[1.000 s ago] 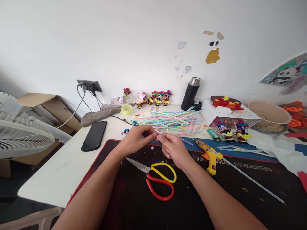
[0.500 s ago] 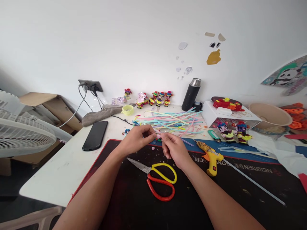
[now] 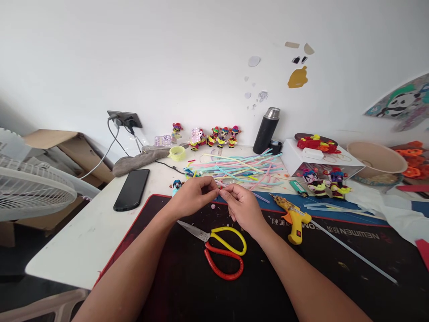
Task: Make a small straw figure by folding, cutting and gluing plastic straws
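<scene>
Over the far part of the black mat (image 3: 187, 268), my left hand (image 3: 196, 195) and my right hand (image 3: 241, 206) meet at the fingertips. Both are closed in a pinch around something tiny, mostly hidden by the fingers; a bit of pink and red shows there. Below them lie scissors (image 3: 214, 241) with one yellow and one red handle, blades pointing left. A small pink piece (image 3: 213, 206) rests on the mat under my hands. Just behind is a pile of pastel pipe cleaners (image 3: 241, 165). A small blue-topped figure (image 3: 176, 184) stands beside my left hand, partly covered.
A yellow glue gun (image 3: 295, 221) with a long glue stick lies to the right. On the left are a black phone (image 3: 132, 190) and a white fan (image 3: 36, 183). Several figures (image 3: 223, 136), a dark flask (image 3: 267, 130) and a white box (image 3: 321, 156) stand along the wall.
My fingertips have drawn closer together, and my right hand has turned slightly inward. The pink bit between them is now more hidden. The camera view has shifted slightly.
</scene>
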Demonstrator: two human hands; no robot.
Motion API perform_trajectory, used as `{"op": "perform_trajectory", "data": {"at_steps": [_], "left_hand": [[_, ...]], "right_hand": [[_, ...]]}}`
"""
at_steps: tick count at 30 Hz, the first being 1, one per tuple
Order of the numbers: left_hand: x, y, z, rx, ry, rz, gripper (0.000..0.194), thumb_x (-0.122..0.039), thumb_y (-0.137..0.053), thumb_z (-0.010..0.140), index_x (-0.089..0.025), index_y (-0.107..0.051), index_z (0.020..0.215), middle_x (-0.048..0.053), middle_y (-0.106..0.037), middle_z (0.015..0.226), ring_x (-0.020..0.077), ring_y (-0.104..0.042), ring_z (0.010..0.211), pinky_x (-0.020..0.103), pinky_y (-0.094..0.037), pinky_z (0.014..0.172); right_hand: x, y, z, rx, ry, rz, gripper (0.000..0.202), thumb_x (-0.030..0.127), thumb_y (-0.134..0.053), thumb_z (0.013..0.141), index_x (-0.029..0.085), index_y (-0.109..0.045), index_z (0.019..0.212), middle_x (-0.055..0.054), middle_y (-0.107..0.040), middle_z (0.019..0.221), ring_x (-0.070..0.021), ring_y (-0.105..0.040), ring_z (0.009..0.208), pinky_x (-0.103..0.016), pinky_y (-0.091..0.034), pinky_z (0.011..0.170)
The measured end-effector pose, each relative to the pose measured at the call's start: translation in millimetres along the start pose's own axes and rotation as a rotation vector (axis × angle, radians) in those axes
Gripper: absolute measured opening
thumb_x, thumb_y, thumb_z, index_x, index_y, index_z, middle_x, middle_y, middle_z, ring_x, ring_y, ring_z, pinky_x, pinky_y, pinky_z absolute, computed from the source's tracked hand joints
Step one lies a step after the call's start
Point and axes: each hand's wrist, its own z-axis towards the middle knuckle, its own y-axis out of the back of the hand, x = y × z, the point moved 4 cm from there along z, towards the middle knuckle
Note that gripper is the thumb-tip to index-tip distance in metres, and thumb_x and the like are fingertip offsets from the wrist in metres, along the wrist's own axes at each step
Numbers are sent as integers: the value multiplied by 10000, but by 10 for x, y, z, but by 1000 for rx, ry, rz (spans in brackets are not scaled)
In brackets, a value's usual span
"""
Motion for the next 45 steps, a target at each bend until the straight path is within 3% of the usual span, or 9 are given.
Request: {"op": "perform_trajectory", "data": {"at_steps": [6, 17, 30, 39, 45], "left_hand": [[0, -21, 9, -9, -23, 28, 207, -341, -587, 905, -198, -645, 766, -4, -662, 736, 174, -559, 725, 273, -383, 622], [85, 22, 25, -36, 23, -122, 273, -424, -608, 917, -184, -629, 789, -20, -603, 724, 150, -505, 689, 266, -383, 630], [96, -7, 22, -9, 59, -86, 239, -400, -602, 900, -188, -631, 793, -27, -588, 696, 152, -486, 662, 274, -357, 605], [5, 47, 14, -107, -60, -11, 229, -375, -580, 943, -193, -653, 825, -6, -681, 781, 168, -580, 745, 272, -432, 691], [-5, 2, 5, -126, -116, 66, 168, -308, -581, 937, -199, -657, 834, 0, -700, 798, 170, -609, 749, 275, -432, 684]], "right_hand": [[-30, -9, 13, 6, 21, 15, 334, 548, -637, 901, 229, -569, 826, 106, -449, 459, -86, -378, 297, -213, -243, 326], [40, -21, 0, 65, -11, 85, 396, 574, -650, 911, 203, -610, 1046, 117, -473, 471, -83, -393, 322, -196, -312, 353], [-2, -26, 14, 54, 10, 66, 374, 570, -674, 876, 201, -618, 863, 107, -449, 470, -70, -375, 301, -205, -236, 323], [17, -26, 7, 113, -74, 219, 414, 612, -631, 910, 199, -614, 927, 94, -502, 476, -75, -398, 321, -188, -256, 330], [-19, -45, 12, 108, -123, 230, 436, 601, -726, 832, 202, -598, 954, 127, -437, 440, -72, -366, 312, -190, -248, 335]]}}
